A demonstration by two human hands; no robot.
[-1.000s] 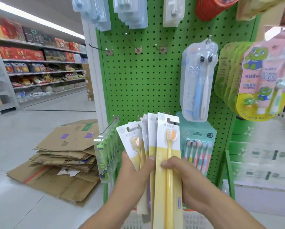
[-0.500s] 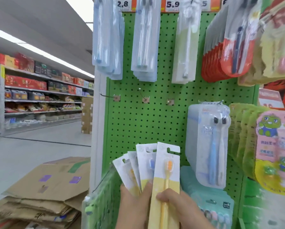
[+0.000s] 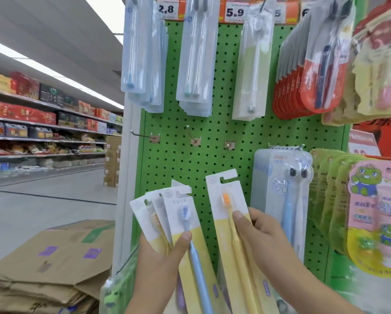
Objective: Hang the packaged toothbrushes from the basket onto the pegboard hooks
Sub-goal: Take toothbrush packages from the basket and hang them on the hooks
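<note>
Head view: price tags [image 3: 234, 12] "2.8", "5.9"; hands gripping toothbrush packs [image 3: 181, 223], print seemingly illegible.

The left hand [image 3: 160, 264] grips a fan of packs [image 3: 167, 214], thumb on the front pack with the blue brush. The right hand [image 3: 264, 236] pinches 1 yellow pack [image 3: 229, 200], apart from the fan, before the green pegboard [image 3: 212, 159] below 3 bare hooks [image 3: 195, 138].
</note>
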